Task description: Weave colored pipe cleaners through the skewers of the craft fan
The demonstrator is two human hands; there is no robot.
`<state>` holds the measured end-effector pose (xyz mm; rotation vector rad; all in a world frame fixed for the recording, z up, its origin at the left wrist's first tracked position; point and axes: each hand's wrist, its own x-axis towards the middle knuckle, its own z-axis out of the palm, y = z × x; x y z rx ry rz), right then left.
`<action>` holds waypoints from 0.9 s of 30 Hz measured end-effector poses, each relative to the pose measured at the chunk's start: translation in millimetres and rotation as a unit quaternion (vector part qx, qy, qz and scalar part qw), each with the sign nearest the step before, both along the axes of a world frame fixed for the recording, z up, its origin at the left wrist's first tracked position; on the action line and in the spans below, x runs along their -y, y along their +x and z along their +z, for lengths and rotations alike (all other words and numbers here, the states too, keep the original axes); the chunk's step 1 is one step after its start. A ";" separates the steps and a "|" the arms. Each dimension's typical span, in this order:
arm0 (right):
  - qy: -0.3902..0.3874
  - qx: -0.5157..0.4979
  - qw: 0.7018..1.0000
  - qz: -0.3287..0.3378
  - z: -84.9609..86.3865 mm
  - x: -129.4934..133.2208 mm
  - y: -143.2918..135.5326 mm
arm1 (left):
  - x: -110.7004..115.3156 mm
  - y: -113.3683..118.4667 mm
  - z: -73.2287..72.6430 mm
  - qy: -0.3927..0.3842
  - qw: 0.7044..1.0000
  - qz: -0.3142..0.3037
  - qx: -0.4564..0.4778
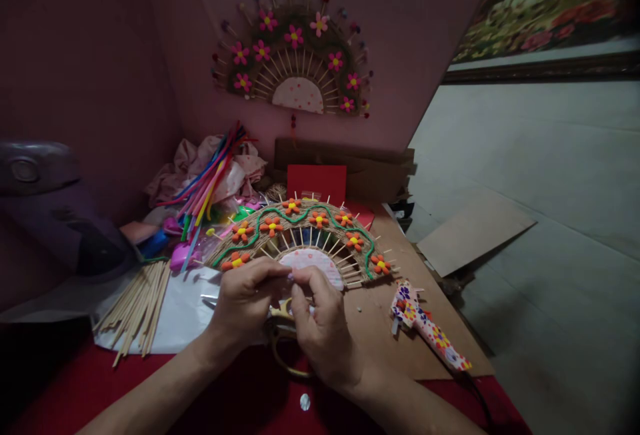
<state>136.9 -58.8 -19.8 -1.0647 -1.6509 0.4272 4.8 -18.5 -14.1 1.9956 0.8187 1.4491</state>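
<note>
While the fingers of both hands pinch together over a tiny pale piece [291,277], the half-round twine fan [303,216] lies just beyond them. Its band is coarse, wound brown fibre, crossed by a wavy, fuzzy green cord [256,228] and dotted with plump orange flowers [319,220] with yellow centres; thin sticks radiate from a smooth white half-disc [313,265] with pinkish marks. The left hand [245,295] has thumb and forefinger closed at the piece, and the right hand [325,328] meets it, fingertips bent inward; which one bears it, I cannot tell. On the near side of the fan, gold-handled scissors [283,310] sit beneath the hands. Left of it are slim, straight wooden sticks [143,302] and a sheaf of soft, multicoloured pipe cleaners [215,175]; to its right, a flower-patterned glue gun [425,325] rests on flat brown cardboard [380,348]. Beside the fan's left end, clear plastic packaging [243,212] shows bright green within, its exact contents too dim to name.
</note>
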 end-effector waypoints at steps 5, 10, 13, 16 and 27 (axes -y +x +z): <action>0.009 0.048 0.999 -0.002 2.5 -3.3 2.1 | -1.2 0.1 -4.2 0.131 0.985 0.085 -0.073; 0.013 0.008 1.000 0.016 6.1 -5.4 5.9 | -0.6 0.2 0.5 0.132 0.990 0.032 -0.033; 0.083 0.023 0.996 0.017 4.0 -9.4 10.9 | 1.0 -0.7 3.2 0.062 0.997 -0.035 0.017; 0.158 0.071 0.985 0.014 1.5 -13.3 17.0 | 3.3 -2.0 6.1 -0.064 0.991 -0.091 0.079; 0.223 0.167 0.960 -0.020 0.3 -13.1 21.5 | 3.8 1.1 15.1 -0.240 0.944 -0.141 0.175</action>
